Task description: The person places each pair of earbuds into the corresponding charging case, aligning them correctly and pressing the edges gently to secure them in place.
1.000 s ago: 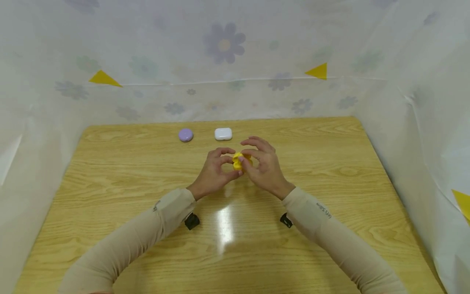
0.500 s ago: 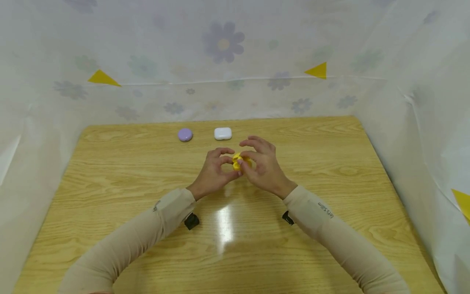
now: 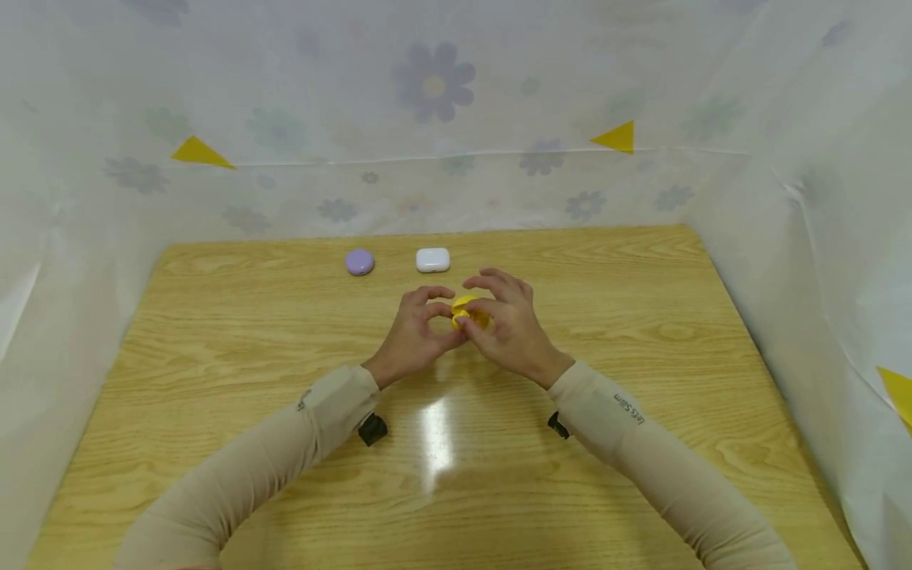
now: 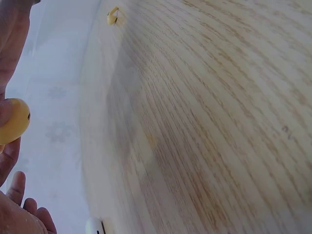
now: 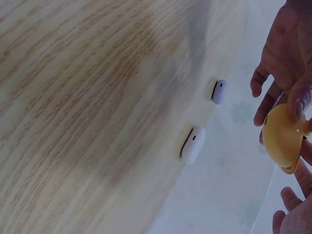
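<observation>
A yellow earbud case [image 3: 466,302] is held above the table between both hands, its lid standing apart from its base. My left hand [image 3: 416,334] grips it from the left with thumb and curled fingers. From the other side, my right hand [image 3: 514,328] pinches at the case opening; a small rounded yellow part shows by its thumb, and I cannot tell whether that is an earbud. The case's smooth outer shell [image 5: 282,136] faces the right wrist camera. A loose yellow earbud [image 4: 112,18] lies on the table in the left wrist view; the head view does not show it.
A white earbud case [image 3: 433,260] and a round purple case [image 3: 359,262] lie near the far edge of the wooden table [image 3: 249,332]. Flower-printed sheeting [image 3: 484,194] stands behind the table and along both sides. Black cameras [image 3: 372,429] hang at the wrists.
The right thumb has slid slightly down and left on the case, and the lid looks wider apart from the base. The left hand has stayed in place.
</observation>
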Demonstrator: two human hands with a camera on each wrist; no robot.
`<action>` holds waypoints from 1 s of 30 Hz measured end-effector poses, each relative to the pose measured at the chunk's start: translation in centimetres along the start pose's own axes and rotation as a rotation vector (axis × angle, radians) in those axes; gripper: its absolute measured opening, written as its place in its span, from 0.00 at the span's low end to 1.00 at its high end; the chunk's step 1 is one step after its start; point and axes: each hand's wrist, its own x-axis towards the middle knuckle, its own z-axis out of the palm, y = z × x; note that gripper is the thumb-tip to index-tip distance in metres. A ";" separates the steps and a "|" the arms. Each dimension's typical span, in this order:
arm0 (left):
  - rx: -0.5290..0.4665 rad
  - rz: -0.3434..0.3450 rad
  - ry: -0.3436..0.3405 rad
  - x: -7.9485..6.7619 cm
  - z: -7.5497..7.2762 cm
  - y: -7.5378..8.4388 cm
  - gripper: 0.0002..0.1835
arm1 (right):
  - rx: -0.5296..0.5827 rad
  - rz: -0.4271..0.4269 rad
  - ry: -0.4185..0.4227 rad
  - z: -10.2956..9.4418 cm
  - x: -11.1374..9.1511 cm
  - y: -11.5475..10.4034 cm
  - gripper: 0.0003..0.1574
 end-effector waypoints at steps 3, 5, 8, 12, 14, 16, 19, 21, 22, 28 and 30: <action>-0.005 0.006 0.002 0.0 0.1 0.0 0.12 | 0.004 0.006 -0.004 0.0 -0.1 0.1 0.08; -0.004 0.012 0.004 0.0 0.1 -0.1 0.12 | 0.010 0.013 -0.008 0.0 -0.1 0.1 0.08; -0.003 0.016 0.003 -0.1 0.1 -0.1 0.12 | 0.014 0.023 -0.014 0.0 -0.1 0.1 0.08; -0.008 0.009 -0.003 0.0 0.1 0.0 0.12 | 0.001 0.036 -0.021 -0.1 -0.1 0.1 0.09; -0.012 0.005 -0.006 0.0 0.1 0.0 0.13 | -0.006 0.043 -0.024 -0.2 -0.1 0.0 0.10; -0.014 -0.001 -0.010 0.0 0.1 0.0 0.13 | -0.009 0.049 -0.027 -0.2 -0.1 0.0 0.10; -0.014 -0.004 -0.014 0.0 0.1 0.0 0.12 | -0.009 0.053 -0.030 -0.2 -0.2 0.1 0.10; -0.009 -0.003 -0.014 0.0 0.1 0.0 0.12 | -0.011 0.055 -0.032 -0.2 -0.2 0.1 0.10; -0.009 0.000 -0.014 0.0 0.1 0.0 0.12 | -0.012 0.055 -0.032 -0.2 -0.2 0.1 0.10; -0.012 0.001 -0.017 0.0 0.2 0.0 0.12 | -0.014 0.061 -0.033 -0.3 -0.2 0.2 0.11; -0.011 -0.004 -0.020 0.0 0.2 0.0 0.13 | -0.006 0.064 -0.023 -0.4 -0.2 0.2 0.11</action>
